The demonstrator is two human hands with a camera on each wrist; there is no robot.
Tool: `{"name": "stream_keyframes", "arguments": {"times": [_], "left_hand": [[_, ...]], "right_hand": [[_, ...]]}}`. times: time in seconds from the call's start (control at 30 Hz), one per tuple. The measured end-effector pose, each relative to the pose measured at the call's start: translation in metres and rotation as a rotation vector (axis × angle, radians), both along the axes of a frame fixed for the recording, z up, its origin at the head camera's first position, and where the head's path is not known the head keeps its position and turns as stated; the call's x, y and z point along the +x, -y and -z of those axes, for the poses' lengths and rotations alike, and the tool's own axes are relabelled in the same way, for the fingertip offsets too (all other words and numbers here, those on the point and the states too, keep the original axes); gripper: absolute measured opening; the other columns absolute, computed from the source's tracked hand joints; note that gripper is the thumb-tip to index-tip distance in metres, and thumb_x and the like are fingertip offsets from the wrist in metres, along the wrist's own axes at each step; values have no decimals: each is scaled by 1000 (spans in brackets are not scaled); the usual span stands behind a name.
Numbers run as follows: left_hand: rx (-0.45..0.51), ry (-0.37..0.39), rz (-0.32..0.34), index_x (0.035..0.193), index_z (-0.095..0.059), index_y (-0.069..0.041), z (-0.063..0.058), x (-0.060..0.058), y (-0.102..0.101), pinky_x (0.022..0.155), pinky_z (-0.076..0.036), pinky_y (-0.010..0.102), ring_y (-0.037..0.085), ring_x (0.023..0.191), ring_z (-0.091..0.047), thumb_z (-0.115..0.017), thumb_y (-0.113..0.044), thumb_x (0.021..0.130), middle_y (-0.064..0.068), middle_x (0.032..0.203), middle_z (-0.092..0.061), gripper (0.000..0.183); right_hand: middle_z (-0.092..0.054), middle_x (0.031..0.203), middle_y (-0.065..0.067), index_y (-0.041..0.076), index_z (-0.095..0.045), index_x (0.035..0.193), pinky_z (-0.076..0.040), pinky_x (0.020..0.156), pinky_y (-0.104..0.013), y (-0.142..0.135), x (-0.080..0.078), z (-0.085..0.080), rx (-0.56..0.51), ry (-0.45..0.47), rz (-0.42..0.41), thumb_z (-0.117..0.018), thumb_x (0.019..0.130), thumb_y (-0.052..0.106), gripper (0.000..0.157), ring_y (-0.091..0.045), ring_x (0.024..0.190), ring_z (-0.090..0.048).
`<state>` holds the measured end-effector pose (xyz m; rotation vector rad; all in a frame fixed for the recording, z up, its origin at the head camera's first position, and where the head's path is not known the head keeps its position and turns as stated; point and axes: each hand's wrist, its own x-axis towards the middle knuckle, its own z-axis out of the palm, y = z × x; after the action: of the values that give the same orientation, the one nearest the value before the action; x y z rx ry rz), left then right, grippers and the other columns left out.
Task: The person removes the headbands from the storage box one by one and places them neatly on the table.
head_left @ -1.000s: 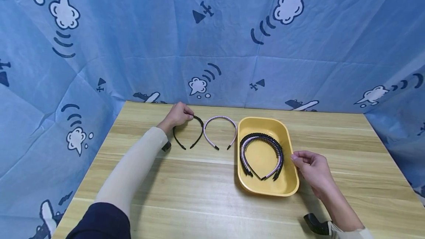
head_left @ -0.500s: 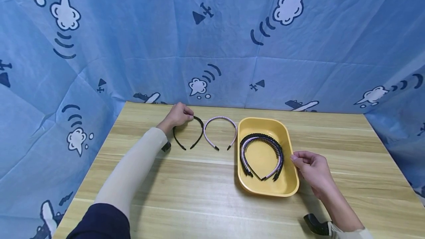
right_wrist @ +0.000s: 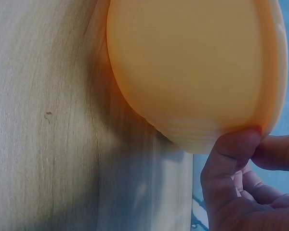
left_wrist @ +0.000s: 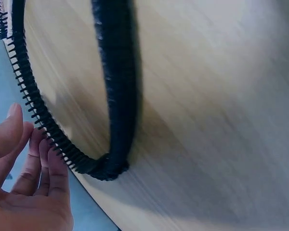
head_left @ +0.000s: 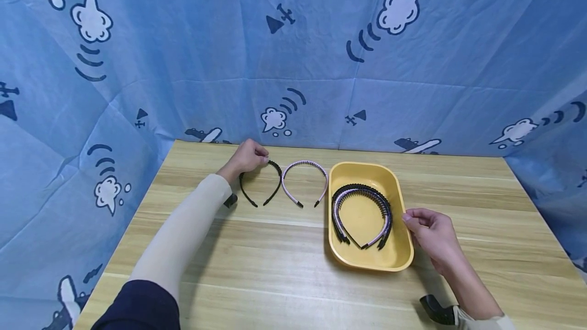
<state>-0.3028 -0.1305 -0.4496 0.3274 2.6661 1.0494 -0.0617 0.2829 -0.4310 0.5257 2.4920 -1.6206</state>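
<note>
My left hand (head_left: 248,157) is at the top of a black headband (head_left: 278,177) lying on the table. In the left wrist view the fingers (left_wrist: 57,173) are fairly straight and touch the toothed outer edge of the band, while the thumb stands apart from it. A pink headband (head_left: 286,187) lies just to the right. My right hand (head_left: 434,236) pinches the right rim of a yellow plastic tray (head_left: 362,263) between thumb and forefinger. Inside the tray several black and pink headbands (head_left: 387,225) lie nested together, their tips towards the person.
A light wood-grain table (head_left: 275,269) carries everything. Its back edge meets a blue cloth backdrop (head_left: 312,39) with cloud and plane prints, which also hangs at both sides. Black wrist devices (head_left: 436,310) sit at both wrists.
Almost nothing differs. My left hand has crept very slightly along the black headband; the right hand and the tray stay in place.
</note>
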Motion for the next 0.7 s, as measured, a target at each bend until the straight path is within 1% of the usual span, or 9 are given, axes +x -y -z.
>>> {"name": "stream_keyframes", "arguments": {"times": [0.27,0.57,0.7], "left_hand": [[26,-21,40,126,-73,5,-9,2,-9,109,-55,45,35,123,-68,-70,-7,99,21,125,-75,30],[28,-14,42,126,-73,4,-18,6,-21,109,-55,43,33,122,-69,-71,-8,99,18,126,-75,29],[24,-18,56,126,-73,3,-20,8,-26,108,-56,43,33,121,-69,-72,-8,99,18,126,-75,30]], "right_hand": [[-65,79,12,-16,-57,131,-56,61,-24,0,0,0,14,-1,-2,-61,107,16,40,-1,71,-60],[-65,81,9,-16,-56,132,-56,60,-25,0,-1,1,14,9,-7,-59,108,17,41,-3,70,-60],[-65,81,9,-16,-55,132,-56,60,-25,0,-1,1,18,9,-7,-59,108,18,41,-3,70,-60]]}}
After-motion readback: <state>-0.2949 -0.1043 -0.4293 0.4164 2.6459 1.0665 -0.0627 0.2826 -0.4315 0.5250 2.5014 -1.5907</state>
